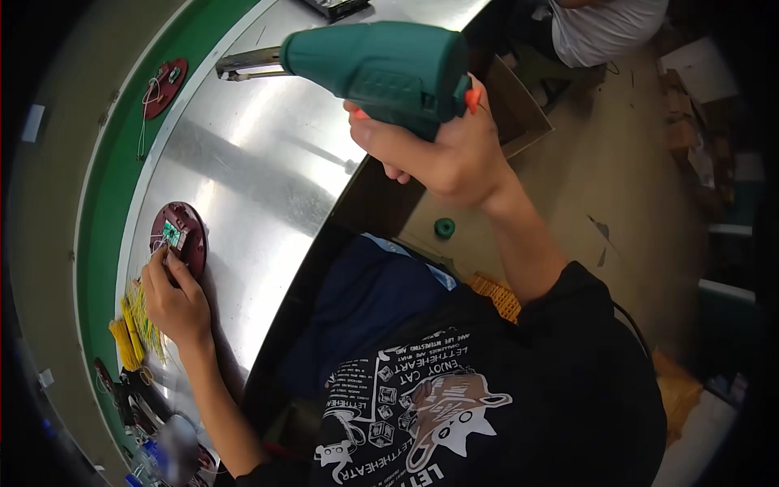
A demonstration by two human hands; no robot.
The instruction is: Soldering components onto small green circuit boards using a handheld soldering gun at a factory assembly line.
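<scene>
My right hand (454, 154) is wrapped round the grip of a dark green soldering gun (369, 69) with orange parts. The gun is held up above the bench, its metal tip toward the far left. On the bench at left lies a round dark red housing (195, 230) with a small green circuit board (172, 234) in it. My left hand (174, 300) is at the near edge of this board, thumb and forefinger pinched together. Thin white wires show by the fingertips, but what they pinch is hidden.
A second dark red part with a wire (166, 85) lies on the green strip. Bundles of yellow wires (128, 333) and pliers-like tools (138, 402) lie near my left forearm. A cardboard box (519, 105) stands right of the metal bench (268, 203); another person (604, 32) is beyond.
</scene>
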